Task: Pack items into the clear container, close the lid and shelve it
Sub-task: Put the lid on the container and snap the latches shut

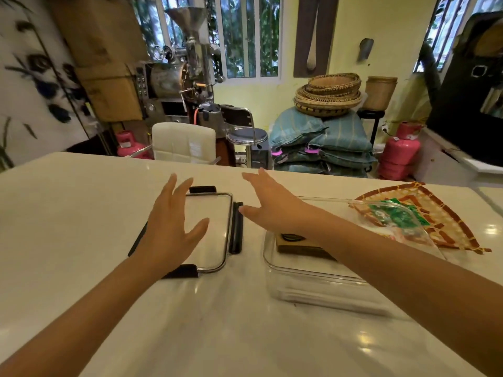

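Note:
A clear lid (215,229) with black latch flaps lies flat on the white counter (81,213). My left hand (171,227) hovers over its left half, fingers spread, holding nothing. My right hand (269,205) reaches across toward the lid's right edge, also spread and holding nothing. To the right stands the clear container (313,281), with a brown packet (296,243) inside it, partly hidden by my right forearm. Green-wrapped items (400,216) lie at the container's far right side, seen through its wall.
A woven tray (446,219) with an orange pattern lies on the counter behind the container at the right. Beyond the counter's far edge are a white chair (182,142), a stool, stacked sacks and pink gas cylinders (400,151).

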